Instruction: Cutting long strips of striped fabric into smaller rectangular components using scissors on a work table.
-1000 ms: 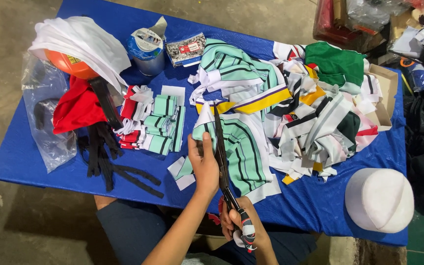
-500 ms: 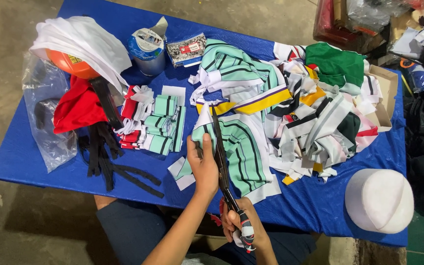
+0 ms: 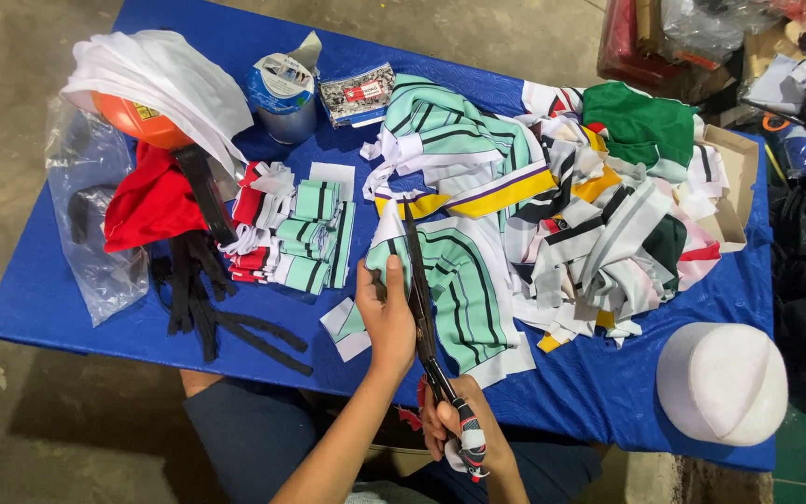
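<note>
Gripping the taped handles of the scissors (image 3: 426,322), the right hand (image 3: 464,434) was closed at the near edge of the surface (image 3: 76,299), just past which the person's lap was seen. The long blades were laid forward across a mint cloth (image 3: 464,289) with dark stripes, their tips reaching its far end. The left hand (image 3: 386,313) was closed on the near left part of that cloth, thumb raised, just beside the blades. The cloth was spread flat near the middle of the surface, with white offcuts (image 3: 347,329) touching its near corner.

To the left, a stack of cut pieces (image 3: 300,238) in mint, white and red was set, and black strips (image 3: 207,303) were trailed toward the near edge. Farther left, a red cloth (image 3: 146,201) and a clear bag (image 3: 95,224) were seen, with a white cloth (image 3: 156,75) draped over an orange ball (image 3: 137,121). At the far side, a tape roll (image 3: 282,89) and a small packet (image 3: 358,93) were placed. To the right of the mint cloth, a heap of scraps (image 3: 599,215) in white, yellow, green and black was piled, touching a shallow cardboard box (image 3: 734,182). A white cap (image 3: 722,381) was rested at the near right corner.
</note>
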